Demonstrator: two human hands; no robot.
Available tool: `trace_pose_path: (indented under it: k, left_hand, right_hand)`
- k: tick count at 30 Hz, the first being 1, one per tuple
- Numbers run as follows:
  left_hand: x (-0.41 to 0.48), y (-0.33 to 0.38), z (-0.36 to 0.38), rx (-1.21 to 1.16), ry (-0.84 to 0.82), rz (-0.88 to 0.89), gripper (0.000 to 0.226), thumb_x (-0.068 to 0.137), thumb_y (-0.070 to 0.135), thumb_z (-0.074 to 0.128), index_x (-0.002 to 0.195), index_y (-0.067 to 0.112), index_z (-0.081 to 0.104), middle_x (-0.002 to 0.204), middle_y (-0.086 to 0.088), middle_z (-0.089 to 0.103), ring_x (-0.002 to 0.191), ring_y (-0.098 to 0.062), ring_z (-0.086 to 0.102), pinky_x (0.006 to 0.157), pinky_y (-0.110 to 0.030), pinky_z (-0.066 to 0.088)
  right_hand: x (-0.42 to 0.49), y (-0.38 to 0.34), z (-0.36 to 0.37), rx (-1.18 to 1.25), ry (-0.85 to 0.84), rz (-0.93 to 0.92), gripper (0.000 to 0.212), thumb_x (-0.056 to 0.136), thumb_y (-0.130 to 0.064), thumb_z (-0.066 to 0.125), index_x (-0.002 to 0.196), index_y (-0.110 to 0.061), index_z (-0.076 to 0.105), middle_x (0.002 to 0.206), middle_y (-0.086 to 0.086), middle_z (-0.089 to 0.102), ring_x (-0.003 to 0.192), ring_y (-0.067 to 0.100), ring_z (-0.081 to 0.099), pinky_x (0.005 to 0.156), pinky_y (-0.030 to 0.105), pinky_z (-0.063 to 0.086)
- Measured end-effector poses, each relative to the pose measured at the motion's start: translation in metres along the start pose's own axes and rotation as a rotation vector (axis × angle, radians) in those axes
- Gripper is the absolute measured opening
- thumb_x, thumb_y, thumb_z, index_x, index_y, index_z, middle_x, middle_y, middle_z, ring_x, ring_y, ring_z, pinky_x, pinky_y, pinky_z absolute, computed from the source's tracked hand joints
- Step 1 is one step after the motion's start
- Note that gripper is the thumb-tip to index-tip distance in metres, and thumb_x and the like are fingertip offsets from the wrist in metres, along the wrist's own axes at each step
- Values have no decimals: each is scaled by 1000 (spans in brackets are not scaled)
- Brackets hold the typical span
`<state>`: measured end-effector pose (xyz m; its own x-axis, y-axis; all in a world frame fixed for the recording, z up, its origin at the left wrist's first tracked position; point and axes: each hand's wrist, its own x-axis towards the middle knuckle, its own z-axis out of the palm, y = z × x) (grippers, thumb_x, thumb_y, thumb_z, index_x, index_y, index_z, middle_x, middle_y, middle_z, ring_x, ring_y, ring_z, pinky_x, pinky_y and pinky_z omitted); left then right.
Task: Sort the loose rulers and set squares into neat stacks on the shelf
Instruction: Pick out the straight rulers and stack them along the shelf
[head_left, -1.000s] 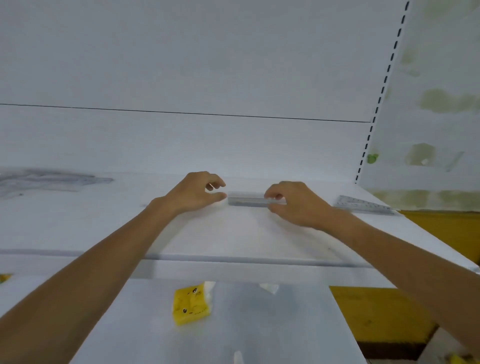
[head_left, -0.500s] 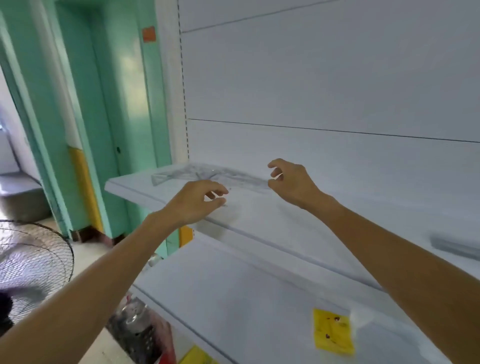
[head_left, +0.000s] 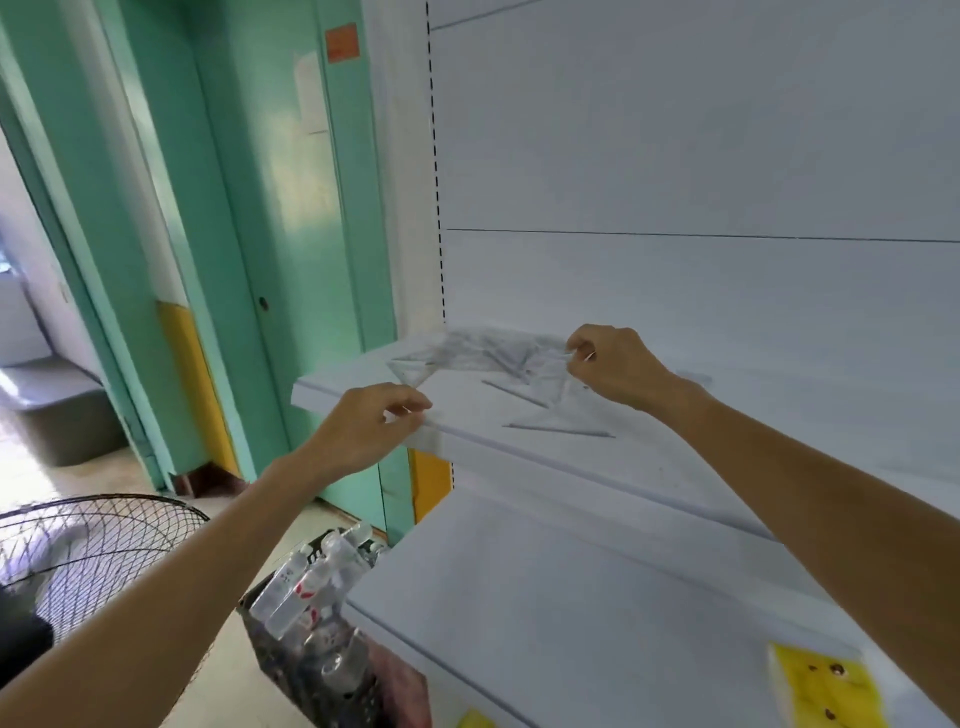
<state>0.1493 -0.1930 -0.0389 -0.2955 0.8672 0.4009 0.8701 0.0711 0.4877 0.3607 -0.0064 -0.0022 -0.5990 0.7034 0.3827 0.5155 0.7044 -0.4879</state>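
Note:
A jumbled pile of clear rulers and set squares (head_left: 488, 347) lies at the left end of the white shelf (head_left: 675, 467). My right hand (head_left: 615, 370) pinches the top corner of a clear set square (head_left: 558, 410) beside that pile; its lower edge rests near the shelf surface. A small clear set square (head_left: 411, 370) lies at the pile's near left. My left hand (head_left: 371, 423) hovers at the shelf's front edge below it, fingers loosely curled, with nothing visible in them. A thin ruler (head_left: 514, 393) lies loose between the hands.
A lower white shelf (head_left: 571, 597) carries yellow packages (head_left: 831, 691) at the right. A dark basket of plastic bottles (head_left: 311, 587) stands on the floor below the shelf end, a wire fan (head_left: 88, 551) to its left. A green door frame (head_left: 260, 234) stands behind.
The view has swung left from a ruler stack to the jumbled pile. My right hand reached the pile and now pinches a clear set square. My left hand came to the shelf edge.

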Motion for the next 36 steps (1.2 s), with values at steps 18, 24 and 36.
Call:
trace_pose_path:
  k: [18,24,36]
  left_hand:
    - [178,-33,70,116,-107,52,34,87,35,58,116,17,59,114,-2,61,103,-18,55,86,-28,41]
    - [217,-34,93,135,-202,-30,72,69,61,66,123,15,53,120,-2,56,107,-19,54,91,-36,46]
    - [229,-52,71,-28,-383,-62,56,78,11,67,129,21,47,126,-1,53,104,-13,54,85,-23,44]
  right_hand:
    - [153,44,51,-143,-230,-84,41,82,-11,64,122,-14,56,124,3,59,113,15,53,89,21,40]
    - [182,56,68,-32,-457,-4,69,77,-41,71,137,-25,42,142,-3,45,128,13,42,101,25,33]
    - [190,57,79,-145,-376,-88,29,88,-33,58,110,-16,64,119,1,60,95,10,52,85,23,41]
